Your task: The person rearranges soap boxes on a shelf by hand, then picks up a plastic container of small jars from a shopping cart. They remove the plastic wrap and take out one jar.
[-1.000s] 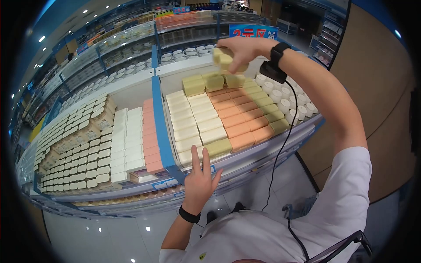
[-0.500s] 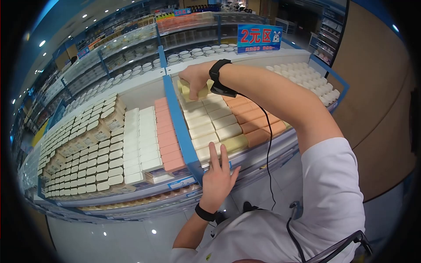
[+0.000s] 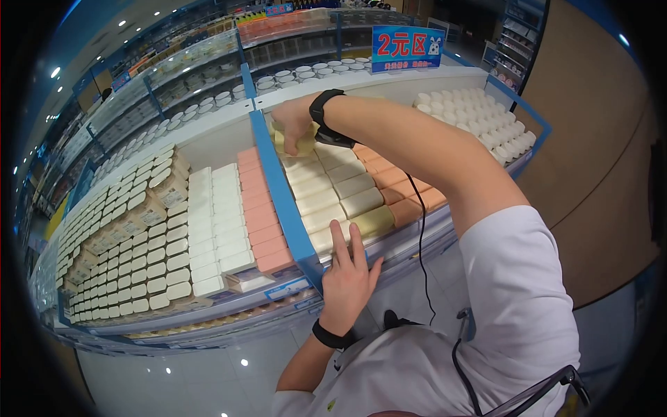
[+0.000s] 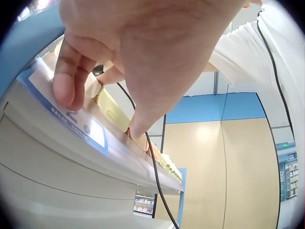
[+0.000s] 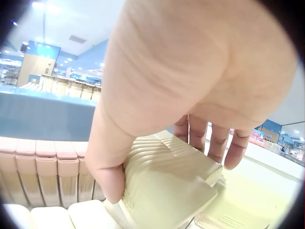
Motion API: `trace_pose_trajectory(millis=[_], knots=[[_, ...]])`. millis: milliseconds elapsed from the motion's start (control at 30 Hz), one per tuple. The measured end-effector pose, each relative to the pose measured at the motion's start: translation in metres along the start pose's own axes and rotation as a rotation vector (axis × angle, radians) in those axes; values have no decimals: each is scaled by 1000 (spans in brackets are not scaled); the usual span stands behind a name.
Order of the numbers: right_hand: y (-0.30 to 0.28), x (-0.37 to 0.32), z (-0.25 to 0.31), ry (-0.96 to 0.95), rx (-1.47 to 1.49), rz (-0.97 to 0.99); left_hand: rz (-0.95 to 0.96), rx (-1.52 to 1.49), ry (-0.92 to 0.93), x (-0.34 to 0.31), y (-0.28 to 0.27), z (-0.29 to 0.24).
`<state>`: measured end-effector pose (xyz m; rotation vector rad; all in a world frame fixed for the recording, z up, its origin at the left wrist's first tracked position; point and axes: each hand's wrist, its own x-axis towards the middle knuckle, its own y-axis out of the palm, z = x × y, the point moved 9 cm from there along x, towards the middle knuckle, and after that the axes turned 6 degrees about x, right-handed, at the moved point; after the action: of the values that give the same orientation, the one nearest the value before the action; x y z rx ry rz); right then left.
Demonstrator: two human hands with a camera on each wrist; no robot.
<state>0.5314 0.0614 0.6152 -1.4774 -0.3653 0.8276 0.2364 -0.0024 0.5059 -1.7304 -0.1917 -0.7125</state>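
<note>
At the back left corner of the right bin, my right hand (image 3: 294,118) grips pale yellow-green plastic boxes (image 5: 164,186). The right wrist view shows the thumb on their near left side and the fingers bent over the far side. Below them lie rows of cream-white boxes (image 3: 314,189), with orange boxes (image 3: 377,164) to their right. My left hand (image 3: 346,281) has its fingers extended over the bin's front edge, fingertips at the front cream box and close to a yellow-green box (image 3: 374,221). My right forearm hides part of the back row.
A blue divider (image 3: 281,187) separates this bin from pink boxes (image 3: 260,208), white boxes (image 3: 201,229) and beige containers (image 3: 132,257) on the left. White cups (image 3: 479,121) fill the right end. A sign (image 3: 408,48) stands behind. A black cable (image 3: 422,236) hangs from the right wrist.
My right hand has carried the yellow-green boxes leftward from the back middle of the bin and lowered them into the back left corner. The left hand keeps its place at the front edge.
</note>
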Motion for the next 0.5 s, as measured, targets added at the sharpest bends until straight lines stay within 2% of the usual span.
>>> trace_pose_trajectory(millis=[167, 367, 500], knots=[[4, 23, -14, 17, 53, -77, -48, -25, 17, 0, -1, 0], [9, 29, -14, 71, 18, 7, 21, -18, -1, 3, -1, 0], [16, 39, -17, 33, 48, -23, 35, -33, -12, 3, 1, 1]])
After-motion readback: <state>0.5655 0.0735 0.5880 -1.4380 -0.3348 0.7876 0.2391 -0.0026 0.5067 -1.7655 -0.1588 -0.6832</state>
